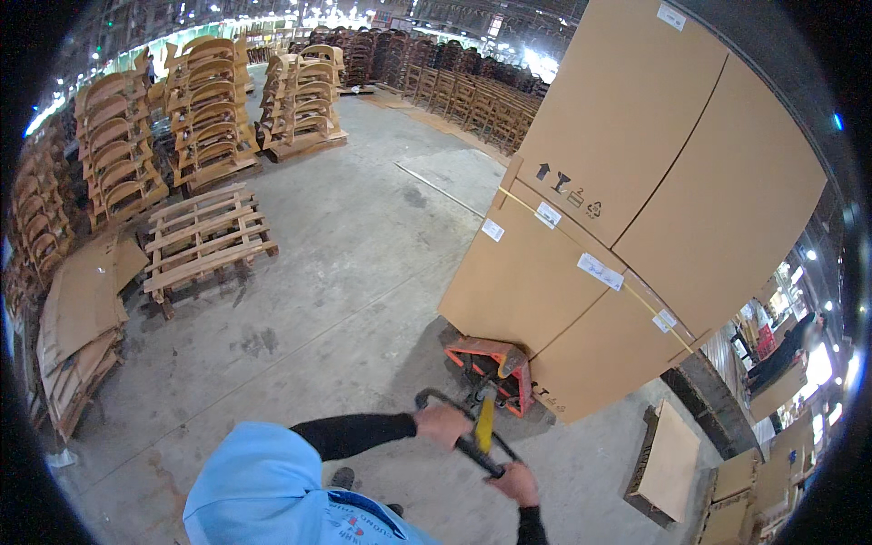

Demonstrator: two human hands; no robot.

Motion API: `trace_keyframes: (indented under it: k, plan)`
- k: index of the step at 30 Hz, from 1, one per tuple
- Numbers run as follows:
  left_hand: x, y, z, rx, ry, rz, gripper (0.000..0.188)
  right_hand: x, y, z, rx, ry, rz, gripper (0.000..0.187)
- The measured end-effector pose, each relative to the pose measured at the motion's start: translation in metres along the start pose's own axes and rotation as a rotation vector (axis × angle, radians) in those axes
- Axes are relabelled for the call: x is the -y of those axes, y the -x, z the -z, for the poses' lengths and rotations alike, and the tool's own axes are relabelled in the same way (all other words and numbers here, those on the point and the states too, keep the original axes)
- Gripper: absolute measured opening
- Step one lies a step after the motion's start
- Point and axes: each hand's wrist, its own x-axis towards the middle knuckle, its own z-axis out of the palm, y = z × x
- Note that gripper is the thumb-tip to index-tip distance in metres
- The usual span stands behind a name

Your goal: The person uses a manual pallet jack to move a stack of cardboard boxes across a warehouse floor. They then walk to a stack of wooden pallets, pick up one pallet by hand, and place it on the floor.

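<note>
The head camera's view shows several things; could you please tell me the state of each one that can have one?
Left hand, closed on the handle
Right hand, closed near the handle's other end
Handle, held by both hands
Pallet jack, at the foot of the tall cartons
Tall cartons, stacked, visible faces closed
Wooden pallet, lying flat
Chair frames, stacked in columns
Flat cardboard, piled up

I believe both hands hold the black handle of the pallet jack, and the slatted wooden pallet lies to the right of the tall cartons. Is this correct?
Not quite: in the head view, the slatted wooden pallet lies to the left of the tall cartons. The left hand and right hand do hold the black handle of the pallet jack.
</note>
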Motion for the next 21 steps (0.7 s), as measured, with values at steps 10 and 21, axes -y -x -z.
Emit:
trace_keyframes:
  k: [10,21]
  plan:
    - [0.037,0.061,-0.218,0.475,0.125,0.053,0.028,0.046,0.021,-0.197,0.36,-0.252,0.01,0.062]
    - [0.014,-0.028,0.025,-0.04,0.03,-0.09,0.047,-0.003,-0.016,0.048,0.019,-0.155,0.022,0.053]
